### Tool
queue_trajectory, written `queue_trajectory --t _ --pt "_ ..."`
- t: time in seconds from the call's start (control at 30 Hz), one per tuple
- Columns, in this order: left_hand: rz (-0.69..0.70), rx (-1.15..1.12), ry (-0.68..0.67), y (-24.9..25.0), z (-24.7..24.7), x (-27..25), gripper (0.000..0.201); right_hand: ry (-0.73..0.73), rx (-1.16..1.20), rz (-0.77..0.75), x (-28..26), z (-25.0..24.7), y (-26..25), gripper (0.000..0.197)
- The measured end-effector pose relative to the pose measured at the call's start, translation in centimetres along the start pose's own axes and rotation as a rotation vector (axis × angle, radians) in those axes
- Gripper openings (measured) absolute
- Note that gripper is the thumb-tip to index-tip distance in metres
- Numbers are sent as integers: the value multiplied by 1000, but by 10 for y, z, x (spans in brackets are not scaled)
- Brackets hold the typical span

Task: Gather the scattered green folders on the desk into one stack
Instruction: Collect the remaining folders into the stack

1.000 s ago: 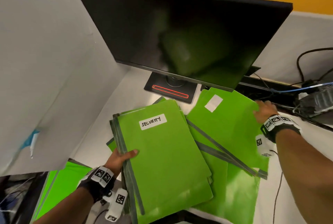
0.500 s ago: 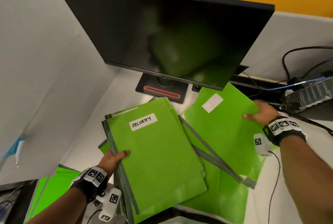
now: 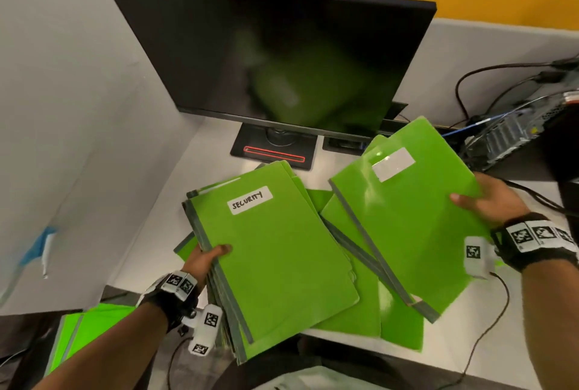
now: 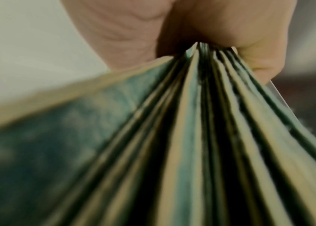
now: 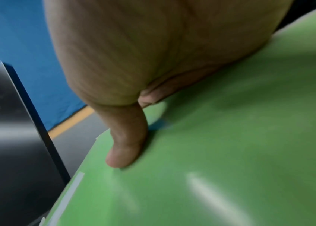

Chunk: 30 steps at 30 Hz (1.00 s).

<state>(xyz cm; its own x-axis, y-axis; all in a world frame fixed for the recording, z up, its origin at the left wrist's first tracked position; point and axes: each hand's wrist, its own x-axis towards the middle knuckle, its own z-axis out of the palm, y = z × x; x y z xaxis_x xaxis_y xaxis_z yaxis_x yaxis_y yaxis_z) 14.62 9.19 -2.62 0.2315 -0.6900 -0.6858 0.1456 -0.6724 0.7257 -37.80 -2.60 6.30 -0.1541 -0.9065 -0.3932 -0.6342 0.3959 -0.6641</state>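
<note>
The left hand (image 3: 203, 261) grips a thick stack of green folders (image 3: 272, 261) by its grey-taped spine, thumb lying on the top cover, which carries a white label reading SECURITY. In the left wrist view the fingers (image 4: 257, 45) pinch the fanned edges of the stack tightly together. The stack sits in front of the monitor (image 3: 275, 51), its near end overhanging the desk (image 3: 150, 233) edge. The right hand (image 3: 492, 201) holds a single green folder (image 3: 407, 220) with a blank white label, thumb (image 5: 126, 142) pressed on its cover, raised and tilted to the right of the monitor's stand. More green folders (image 3: 360, 305) lie loose on the desk between the stack and that raised folder. Cables (image 3: 470, 82) trail to the monitor's right.
</note>
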Motion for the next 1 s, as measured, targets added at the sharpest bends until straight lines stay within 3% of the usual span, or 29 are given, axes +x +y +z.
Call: queue_trajectory --t 0.1,0.2,0.3,0.43,0.57,0.63,0.83,0.93,1.0 --pt "-5 -38 -4 -4 -2 4 71 103 88 -16 -35 -20 8 28" --pt "18 -47 -9 -9 -6 10 66 122 190 -6 -58 -24 16 21" --pt "14 -58 -20 -18 -13 24 96 129 324 17 -72 6 5 26" --pt "28 -58 -39 -19 -16 27 91 -45 392 31 -69 79 -18 30" --pt "16 -151 -10 -28 -20 38 124 -95 354 12 -54 153 -35 65" --pt "-48 -213 8 -29 -21 36 128 -97 271 -23 -49 185 -44 71" --pt "-20 -315 -4 1 0 -9 80 -283 -159 -25 -37 240 -51 75" --pt "39 -243 -33 -7 -5 0 120 -354 -164 -22 -43 251 -68 67" --pt "16 -187 -26 -19 -14 15 126 -376 -191 -12 -41 253 -73 65"
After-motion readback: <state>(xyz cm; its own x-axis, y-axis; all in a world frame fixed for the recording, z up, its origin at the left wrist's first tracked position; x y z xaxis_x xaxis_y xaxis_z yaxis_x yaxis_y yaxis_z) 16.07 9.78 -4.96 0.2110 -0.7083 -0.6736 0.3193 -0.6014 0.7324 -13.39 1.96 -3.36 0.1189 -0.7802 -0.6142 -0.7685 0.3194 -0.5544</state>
